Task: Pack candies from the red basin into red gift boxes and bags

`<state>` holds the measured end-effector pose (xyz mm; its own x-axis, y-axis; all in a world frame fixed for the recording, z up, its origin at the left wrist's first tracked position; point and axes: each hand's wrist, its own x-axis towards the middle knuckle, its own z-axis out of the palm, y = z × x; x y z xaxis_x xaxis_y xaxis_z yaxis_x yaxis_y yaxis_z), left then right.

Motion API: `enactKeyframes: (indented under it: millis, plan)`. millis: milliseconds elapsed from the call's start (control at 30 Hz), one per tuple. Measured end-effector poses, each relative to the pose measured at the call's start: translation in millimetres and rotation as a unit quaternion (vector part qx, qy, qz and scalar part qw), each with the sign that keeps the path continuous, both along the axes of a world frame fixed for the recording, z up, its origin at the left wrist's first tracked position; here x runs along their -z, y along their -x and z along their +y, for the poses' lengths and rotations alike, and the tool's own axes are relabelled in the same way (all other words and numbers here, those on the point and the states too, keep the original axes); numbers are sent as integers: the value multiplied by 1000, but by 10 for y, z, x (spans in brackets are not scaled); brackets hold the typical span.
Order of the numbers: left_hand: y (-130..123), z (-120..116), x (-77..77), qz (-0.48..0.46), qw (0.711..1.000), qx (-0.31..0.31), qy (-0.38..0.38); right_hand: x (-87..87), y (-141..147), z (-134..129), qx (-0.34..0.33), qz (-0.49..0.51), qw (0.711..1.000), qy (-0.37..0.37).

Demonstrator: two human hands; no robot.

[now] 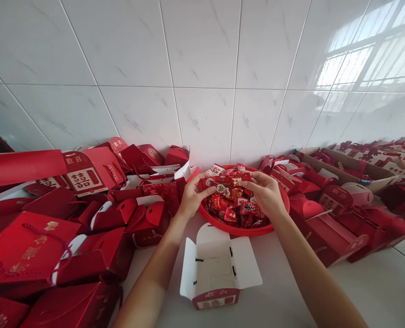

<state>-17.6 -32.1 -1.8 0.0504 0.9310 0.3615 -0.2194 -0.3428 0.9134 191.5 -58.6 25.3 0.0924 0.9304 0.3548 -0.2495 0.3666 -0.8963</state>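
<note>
A red candy packet [227,184] with gold and white print is stretched between my two hands, above a round red basin [236,229] of wrapped candies [231,214]. My left hand [194,195] pinches its left end between thumb and fingers. The right end is pinched by my right hand [264,193]. Below the basin, nearer to me, a small box [216,269] stands with its flaps spread, showing a white inside with nothing in it. The box's front is red with printing.
Many red gift boxes [86,255] crowd the left side, some with cord handles. More red boxes [328,228] lie to the right, beside a long cardboard carton [380,183]. A tiled wall [205,118] rises behind the basin.
</note>
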Motion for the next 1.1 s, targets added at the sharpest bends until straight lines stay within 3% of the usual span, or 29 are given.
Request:
enactKeyframes:
  millis: [133, 267, 433, 533, 667, 767, 833, 967, 1100]
  plan:
    - [93, -72, -153, 38, 999, 16, -21, -160, -60, -130, -14, 44, 999, -12]
    - [246, -314, -444, 173, 979, 75, -80, -332, -109, -355, -131, -20, 991, 31]
    - [360, -790, -808, 357, 904, 229, -49, -449, -40, -622, -293, -190, 936, 51]
    - [344, -983, -907, 437, 860, 264, -25, -456, 45, -700, -349, -305, 886, 28]
    - [286, -1032, -877, 512, 820, 253, -22, -399, 195, -743, -325, -481, 814, -28]
    - [274, -1003, -834, 530, 816, 232, -14, -349, 284, -756, -311, -547, 777, -26]
    - [293, -1001, -830, 534, 820, 204, -22, -324, 315, -760, -288, -560, 777, -18]
    - [372, -1049, -860, 550, 822, 133, -65, -289, 337, -771, -225, -546, 807, -23]
    - [452, -1116, -891, 553, 824, 94, -80, -285, 350, -789, -239, -547, 802, -25]
